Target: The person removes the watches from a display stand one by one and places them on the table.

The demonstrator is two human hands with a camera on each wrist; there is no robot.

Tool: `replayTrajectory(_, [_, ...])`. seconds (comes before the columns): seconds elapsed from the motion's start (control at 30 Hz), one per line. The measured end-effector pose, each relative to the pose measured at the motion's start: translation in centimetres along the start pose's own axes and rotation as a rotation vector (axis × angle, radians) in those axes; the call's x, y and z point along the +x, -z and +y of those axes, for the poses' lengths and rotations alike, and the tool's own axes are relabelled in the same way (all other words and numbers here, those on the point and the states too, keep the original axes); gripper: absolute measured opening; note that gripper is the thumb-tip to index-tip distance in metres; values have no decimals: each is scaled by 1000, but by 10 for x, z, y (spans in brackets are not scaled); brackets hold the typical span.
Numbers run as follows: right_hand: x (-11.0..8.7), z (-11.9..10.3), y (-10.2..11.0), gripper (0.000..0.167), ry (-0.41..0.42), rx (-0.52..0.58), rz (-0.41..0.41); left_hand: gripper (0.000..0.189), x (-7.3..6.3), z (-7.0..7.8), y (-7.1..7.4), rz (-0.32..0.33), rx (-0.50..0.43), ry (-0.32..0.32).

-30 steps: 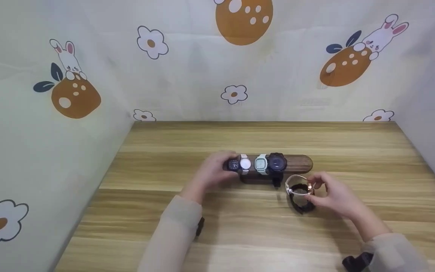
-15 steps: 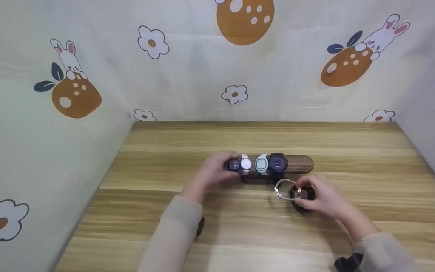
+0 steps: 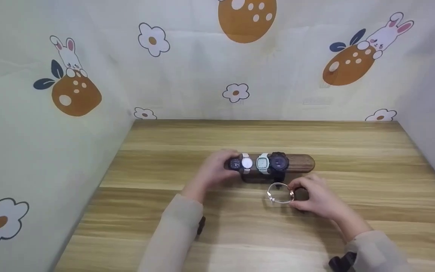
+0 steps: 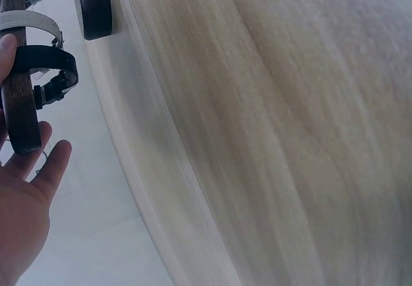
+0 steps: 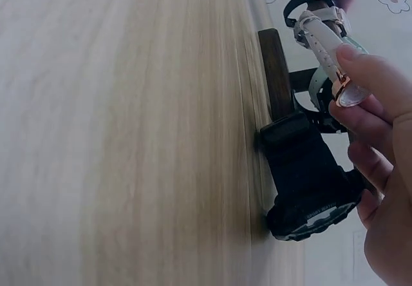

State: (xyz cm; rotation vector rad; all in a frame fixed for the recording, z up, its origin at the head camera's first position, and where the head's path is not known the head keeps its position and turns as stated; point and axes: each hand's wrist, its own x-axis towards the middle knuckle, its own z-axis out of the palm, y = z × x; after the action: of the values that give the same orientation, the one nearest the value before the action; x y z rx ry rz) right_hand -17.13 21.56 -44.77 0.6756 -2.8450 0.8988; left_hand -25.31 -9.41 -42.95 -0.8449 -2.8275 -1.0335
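My right hand (image 3: 319,196) pinches a white-strapped wristwatch (image 3: 292,195) with a rose-gold case between thumb and fingers; its strap forms a closed loop pointing left. At the left end of a dark wooden watch stand (image 3: 301,163), my left hand (image 3: 215,170) holds on, thumb and fingers on either side. The stand's bar carries a black square watch (image 3: 235,163), a white round-faced watch (image 3: 247,163), a mint-green watch (image 3: 263,163) and a chunky black watch (image 3: 279,161). Below my right hand a black sport watch (image 5: 309,170) lies on the table, mostly hidden in the head view.
The bar's right end is bare wood. A wood-grain table (image 3: 240,234) spreads around the stand, bounded by patterned cloth walls (image 3: 187,75) at the back and sides. The stand's base (image 5: 275,73) rests on the table under the bar.
My right hand has moved left with the white-strapped watch, passing over the loose black watch and now covering most of it. My left hand stays on the stand's end.
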Motion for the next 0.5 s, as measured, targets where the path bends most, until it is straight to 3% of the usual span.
replayTrajectory(0.23, [0,-3,-2,40,-64,-20,-74,53,1,3,2,-27,-3,29])
replayTrajectory(0.5, [3,-5,-8,38,-45,-62,-65,54,0,3,4,-29,-2,48])
